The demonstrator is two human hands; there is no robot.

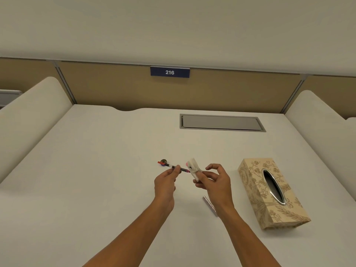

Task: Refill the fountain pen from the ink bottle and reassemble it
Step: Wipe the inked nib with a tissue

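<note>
My left hand point(166, 183) pinches the thin inner part of the fountain pen point(172, 166), held level above the desk with its red end pointing left. Its other end meets a folded white tissue point(194, 169) with red ink stains, which my right hand point(214, 181) grips between thumb and fingers. Behind the pen's red end a small dark round thing, the ink bottle or its cap point(163, 161), stands on the desk; I cannot tell which. A silvery pen barrel point(210, 205) lies on the desk, partly hidden under my right wrist.
A beige floral tissue box point(269, 191) lies to the right of my right hand. A grey cable hatch point(221, 122) is set into the white desk point(96, 170) further back. Padded dividers rise on both sides, with a panel marked 216 behind.
</note>
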